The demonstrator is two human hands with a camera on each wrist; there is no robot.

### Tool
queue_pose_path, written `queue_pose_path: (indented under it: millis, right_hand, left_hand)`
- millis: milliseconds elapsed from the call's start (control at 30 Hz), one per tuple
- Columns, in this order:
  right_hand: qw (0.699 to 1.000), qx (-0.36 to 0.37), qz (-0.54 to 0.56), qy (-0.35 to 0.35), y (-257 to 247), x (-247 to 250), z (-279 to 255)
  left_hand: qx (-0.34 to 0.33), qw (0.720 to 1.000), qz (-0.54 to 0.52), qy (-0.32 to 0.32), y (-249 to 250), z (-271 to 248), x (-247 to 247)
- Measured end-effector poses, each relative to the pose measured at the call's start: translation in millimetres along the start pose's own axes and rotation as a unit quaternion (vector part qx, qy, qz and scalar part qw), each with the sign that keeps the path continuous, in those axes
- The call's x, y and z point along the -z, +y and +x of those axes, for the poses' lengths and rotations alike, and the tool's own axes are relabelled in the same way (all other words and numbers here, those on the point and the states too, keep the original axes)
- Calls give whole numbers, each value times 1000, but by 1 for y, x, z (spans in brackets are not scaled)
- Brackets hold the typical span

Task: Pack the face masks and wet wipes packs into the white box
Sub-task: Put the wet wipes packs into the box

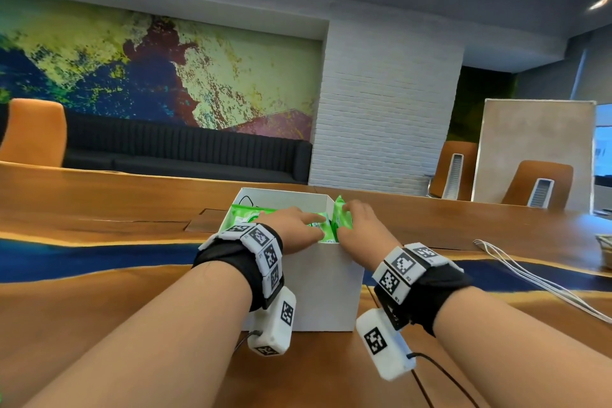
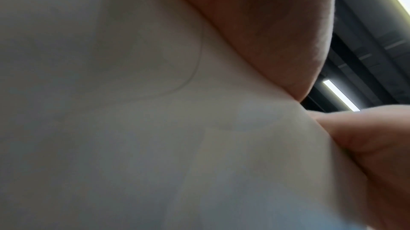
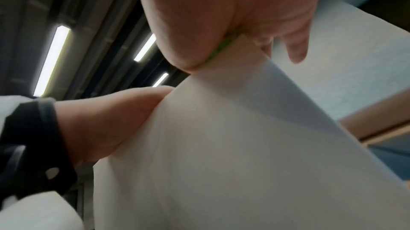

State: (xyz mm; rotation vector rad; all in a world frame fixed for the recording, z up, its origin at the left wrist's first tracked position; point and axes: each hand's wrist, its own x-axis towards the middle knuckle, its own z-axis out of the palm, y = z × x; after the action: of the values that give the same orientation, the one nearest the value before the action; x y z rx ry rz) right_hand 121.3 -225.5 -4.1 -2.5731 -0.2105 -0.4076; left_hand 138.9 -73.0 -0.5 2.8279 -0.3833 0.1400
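Where right hand (image 1: 356, 225) pinches, wipes pack (image 1: 341, 217) straddles box (image 1: 318, 291) rim.

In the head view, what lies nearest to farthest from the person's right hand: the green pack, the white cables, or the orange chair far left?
1. Green pack: under the right hand, at the white box's right wall.
2. White cables: on the table, to the right.
3. Orange chair: far left, beyond the table.

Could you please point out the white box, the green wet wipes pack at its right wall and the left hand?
white box (image 1: 318, 288): head view, bare front wall.
green wet wipes pack (image 1: 340, 216): head view, upper end.
left hand (image 1: 291, 225): head view, back of hand.
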Motion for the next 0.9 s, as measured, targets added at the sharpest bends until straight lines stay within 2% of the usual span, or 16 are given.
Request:
queue_pose_path:
  millis: [67,233,333,400,500,733,900]
  right_hand:
    - [997,-13,72,-21,2,-6,-1]
    - [995,-9,99,-8,5,-8,-4]
    - [995,-16,96,-8,4,-9,-5]
    - [996,-21,85,-13,4,-9,-4]
    - [997,-26,67,-12,5,-9,-3]
    - [999,-51,8,5,0,-8,-5]
    - [993,-15,-24,113,-17,2,-26]
  left_hand:
    - [0,1000,3,-3,-1,0,-1]
    - [-26,997,-22,64,0,-6,1]
    - [-82,984,-97,126,0,-19,5]
    - [-94,963,-189,166,-3,-32,11]
    - [-58,942,-276,182,-9,-52,22]
    - [-21,960,-231,159,-20,-92,43]
    - [10,955,-235,178,-30,-118,56]
